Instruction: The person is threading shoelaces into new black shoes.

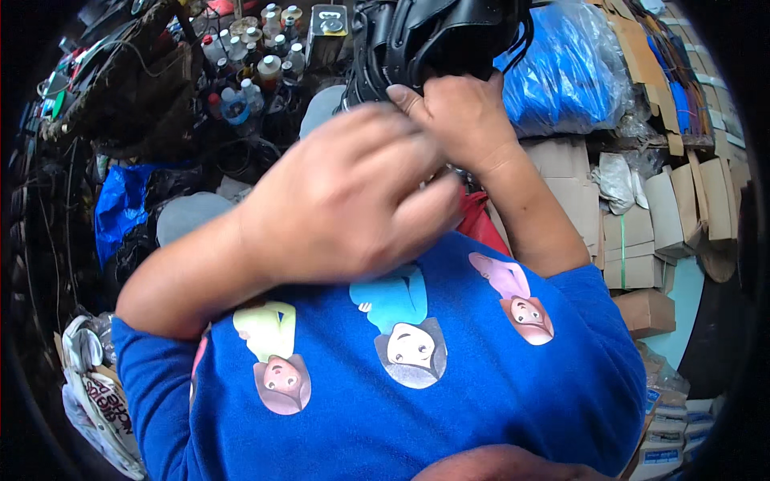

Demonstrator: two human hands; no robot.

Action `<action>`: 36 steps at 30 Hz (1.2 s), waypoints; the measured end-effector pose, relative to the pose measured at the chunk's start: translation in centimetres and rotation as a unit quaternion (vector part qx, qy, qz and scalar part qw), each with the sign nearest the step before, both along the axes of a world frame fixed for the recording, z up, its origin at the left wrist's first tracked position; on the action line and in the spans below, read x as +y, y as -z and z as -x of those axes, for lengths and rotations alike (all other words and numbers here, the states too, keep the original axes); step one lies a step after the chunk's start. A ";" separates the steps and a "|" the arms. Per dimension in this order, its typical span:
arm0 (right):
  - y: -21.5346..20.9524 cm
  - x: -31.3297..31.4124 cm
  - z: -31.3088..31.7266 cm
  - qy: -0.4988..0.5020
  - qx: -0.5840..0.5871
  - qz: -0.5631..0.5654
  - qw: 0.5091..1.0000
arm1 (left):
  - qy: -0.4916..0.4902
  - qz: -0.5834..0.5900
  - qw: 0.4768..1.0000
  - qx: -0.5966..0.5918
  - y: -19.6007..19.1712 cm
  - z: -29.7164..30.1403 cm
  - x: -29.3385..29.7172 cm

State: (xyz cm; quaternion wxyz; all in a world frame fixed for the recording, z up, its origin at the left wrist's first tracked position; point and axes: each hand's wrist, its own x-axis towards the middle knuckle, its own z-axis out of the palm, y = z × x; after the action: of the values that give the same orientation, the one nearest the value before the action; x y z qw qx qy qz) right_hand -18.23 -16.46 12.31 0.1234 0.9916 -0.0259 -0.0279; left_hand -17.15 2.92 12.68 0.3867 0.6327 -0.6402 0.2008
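My right hand [469, 116] is closed on a black leather-like article [393, 44] with several straps or folds, at the top of the view. The fingers go under its dark hollow, and the thumb points left along its lower edge. Nearer to me, my left hand [345, 192] is raised across my chest, slightly blurred by motion. Its fingers are curled, and a small glint shows by the fingertips; what they hold, if anything, is hidden. Behind the wrists, a piece of red cloth [484, 224] shows.
Many bottles [269, 68] crowd the back left beside a metal tin [328, 32]. A blue plastic-wrapped bundle [561, 72] lies back right, above stacked cardboard boxes [638, 252]. At left are a blue plastic sheet [120, 208] and a white printed bag [92, 409].
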 end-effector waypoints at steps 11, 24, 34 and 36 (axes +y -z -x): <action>1.0 1.8 1.3 -0.222 -0.092 -0.074 0.968 | -0.251 -0.289 0.924 -0.021 -2.3 -5.7 -3.8; 2.7 -4.6 7.5 -0.200 -0.282 -0.352 0.870 | -0.252 -0.387 0.885 0.056 -2.0 -5.7 -4.0; 13.6 -5.5 4.2 0.208 0.139 -0.623 0.741 | -0.232 -0.380 0.881 0.159 -1.0 -7.2 -3.3; 14.3 -5.0 3.9 0.252 0.115 -0.696 0.662 | -0.218 -0.429 0.868 0.123 -1.3 -7.3 -3.9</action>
State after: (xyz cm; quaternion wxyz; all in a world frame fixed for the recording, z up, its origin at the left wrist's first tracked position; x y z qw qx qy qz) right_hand -22.13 -21.43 -1.96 -0.6125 0.7331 -0.2330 -0.1816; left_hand -9.83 -0.95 13.97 0.0988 0.8794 -0.4562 -0.0938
